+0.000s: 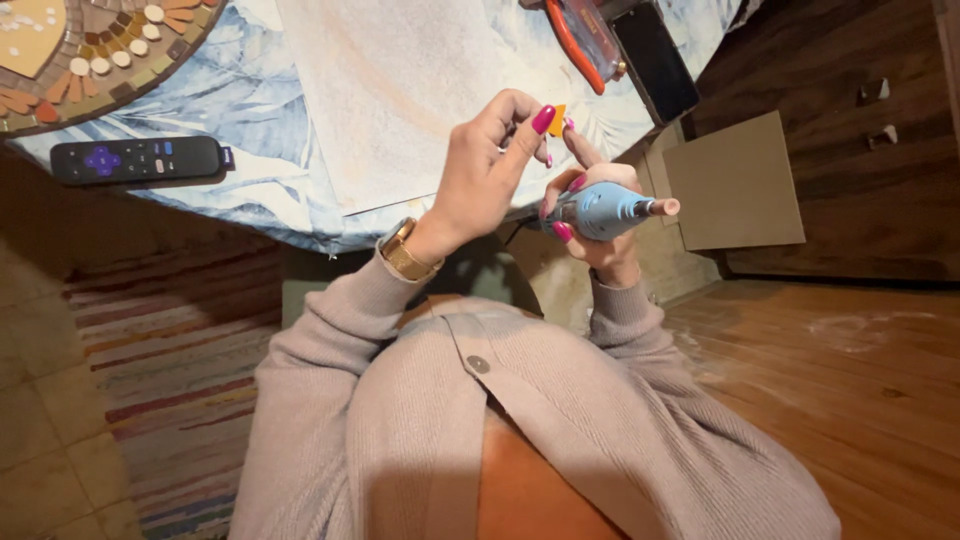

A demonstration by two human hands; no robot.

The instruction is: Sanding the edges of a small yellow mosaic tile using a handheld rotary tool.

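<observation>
Pinching a small orange tile piece (557, 118) between thumb and fingertips, the left hand (490, 160) holds it up just above the blue rotary tool (600, 208). Right hand (598, 225) is wrapped tight round the tool body, tip pointing away from the piece. Looks like the shaping/grinding step, with tile and tip not yet touching. Next move needs the tool tip turned onto the tile edge, with a steady pinch. Round mosaic (90, 50) sits well left of the tool, black remote (140, 158) below it, orange-handled pliers (580, 40) above the tool.

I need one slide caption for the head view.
Left hand pinches an orange piece; right hand grips a blue tool.
</observation>
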